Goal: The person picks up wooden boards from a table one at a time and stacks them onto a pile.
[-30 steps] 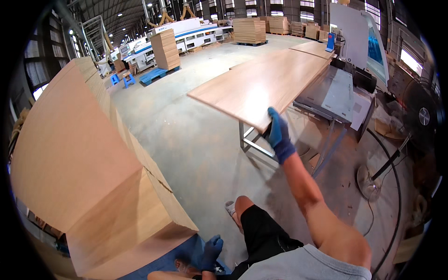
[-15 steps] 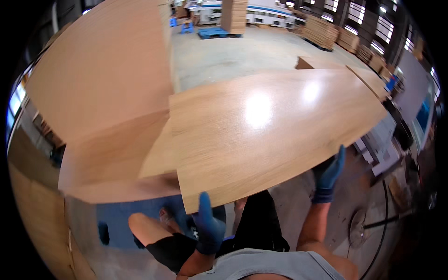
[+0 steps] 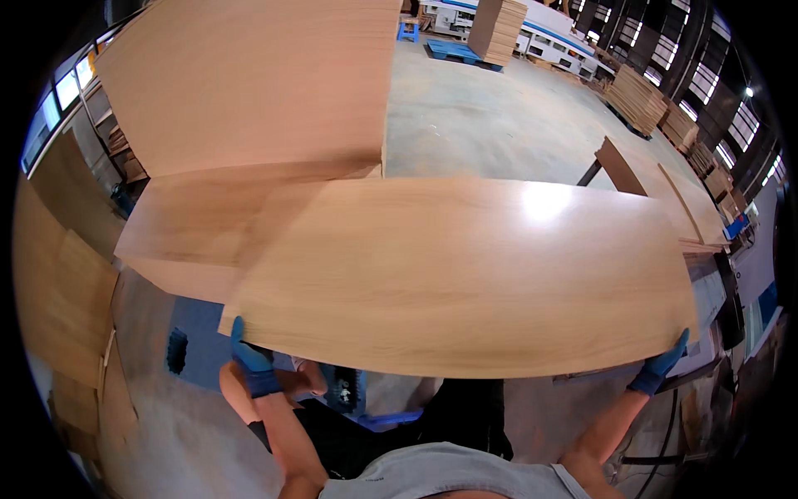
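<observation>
A large rectangular wood-grain board spans the space before me, its near edge bowed by the lens. At its near left corner my left hand, in a blue glove, grips the edge with the thumb on top. My right hand, gloved in blue too, holds the near right corner the same way. The fingers of both hands are hidden beneath the board. Its left part overlaps a stack of similar boards, and a tall stack of boards rises behind that.
A blue pallet lies under the left stack. Boards rest at the right beside a machine. Farther off stand stacked panels on a blue pallet. Sheets lean at the far left.
The board has swung leftward and levelled out. My left hand has moved left and my right hand right and lower, so they are now farther apart along its near edge.
</observation>
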{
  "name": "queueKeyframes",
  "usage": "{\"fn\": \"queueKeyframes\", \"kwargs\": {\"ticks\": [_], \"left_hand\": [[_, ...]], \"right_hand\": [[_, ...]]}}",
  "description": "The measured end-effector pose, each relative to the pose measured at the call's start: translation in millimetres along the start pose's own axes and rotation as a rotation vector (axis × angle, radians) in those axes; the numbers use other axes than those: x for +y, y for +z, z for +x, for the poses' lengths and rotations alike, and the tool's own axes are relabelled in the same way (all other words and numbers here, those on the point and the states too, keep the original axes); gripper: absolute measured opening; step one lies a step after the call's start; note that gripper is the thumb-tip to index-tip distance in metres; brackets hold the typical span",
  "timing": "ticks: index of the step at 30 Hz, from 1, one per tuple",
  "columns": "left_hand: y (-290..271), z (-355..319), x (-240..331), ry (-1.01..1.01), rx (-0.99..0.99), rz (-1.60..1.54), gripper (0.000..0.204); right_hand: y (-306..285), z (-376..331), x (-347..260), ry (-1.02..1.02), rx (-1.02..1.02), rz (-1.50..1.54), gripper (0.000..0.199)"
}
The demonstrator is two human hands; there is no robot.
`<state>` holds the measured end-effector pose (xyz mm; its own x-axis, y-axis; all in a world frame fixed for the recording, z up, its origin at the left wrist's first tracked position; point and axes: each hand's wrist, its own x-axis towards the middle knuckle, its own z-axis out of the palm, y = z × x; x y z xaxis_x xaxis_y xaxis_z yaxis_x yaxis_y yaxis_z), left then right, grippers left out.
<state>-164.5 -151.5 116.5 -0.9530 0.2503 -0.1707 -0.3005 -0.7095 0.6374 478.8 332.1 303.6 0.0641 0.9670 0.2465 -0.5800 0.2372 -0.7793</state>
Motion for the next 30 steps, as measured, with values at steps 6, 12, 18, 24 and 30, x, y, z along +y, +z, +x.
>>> {"fn": "queueKeyframes", "kwargs": {"ticks": [6,12,18,24,30], "left_hand": [[18.1,31.8,56.7,0.100,0.202,0.020,0.052],[-50.3,117.2,84.0,0.239,0.235,0.218,0.053],[-61.0,140.2,27.2,0.254,0.326,0.263,0.048],[-18.4,139.0,1.9,0.365,0.415,0.521,0.048],[1.6,171.1,11.3,0.289,0.280,0.562,0.043]], "right_hand": [[-23.8,-50.2,141.7,-0.058,0.150,-0.230,0.043],[139.4,-185.0,284.8,0.600,-0.061,0.207,0.044],[233.0,-276.7,300.3,1.426,-0.122,0.292,0.027],[203.6,-258.8,325.4,1.083,-0.673,-0.639,0.028],[299.7,-237.5,410.7,0.393,-0.712,-0.894,0.043]]}}
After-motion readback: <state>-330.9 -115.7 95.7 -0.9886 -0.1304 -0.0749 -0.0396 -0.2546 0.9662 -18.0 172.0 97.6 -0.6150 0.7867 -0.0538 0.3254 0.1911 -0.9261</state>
